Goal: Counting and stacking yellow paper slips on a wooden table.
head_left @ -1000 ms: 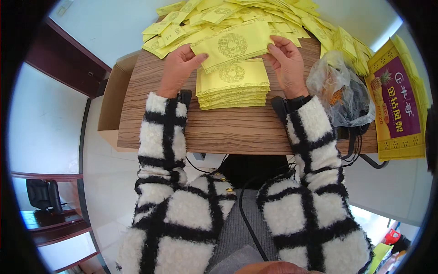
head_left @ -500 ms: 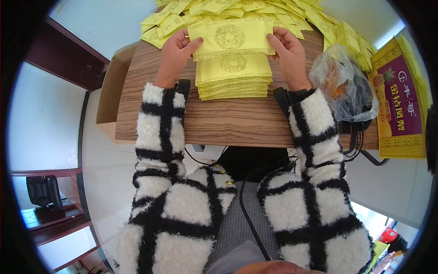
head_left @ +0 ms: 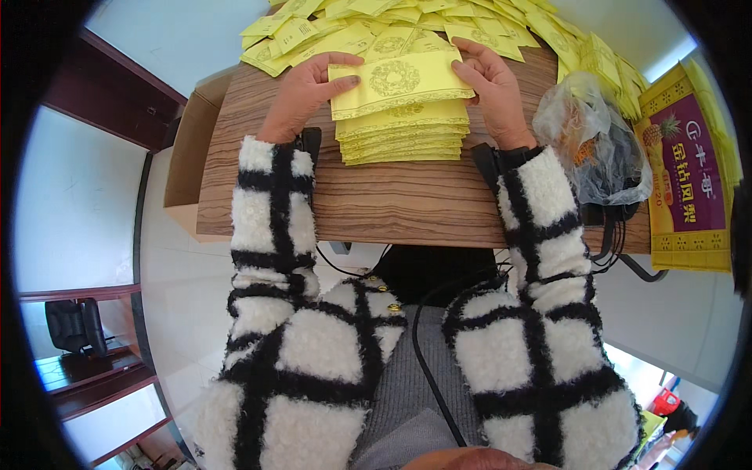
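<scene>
A yellow printed paper packet [head_left: 399, 81] with a round floral pattern tilts just above a neat stack of similar yellow packets [head_left: 401, 142] on the table. My left hand [head_left: 312, 84] pinches its left side, thumb on the front face and index finger along the top corner. At the opposite side, my right hand [head_left: 493, 84] has its thumb on the packet's right edge, with the index finger reaching past the top edge. The remaining fingers of both hands are partly hidden. Beyond the packet, loose yellow packets [head_left: 345, 39] lie in a spread-out heap.
A clear plastic bag [head_left: 595, 149] with dark and orange contents sits on the right of the wood-grain table [head_left: 407, 211]. Beside it stands a yellow and purple carton [head_left: 681, 172] with a pineapple picture. An open cardboard box [head_left: 192, 149] is left of the table. Black cables hang at the table's right front.
The packet has come down slightly onto the stack and tilted, its top edge shifting lower. Both index fingers now stretch out more along or past its top edge.
</scene>
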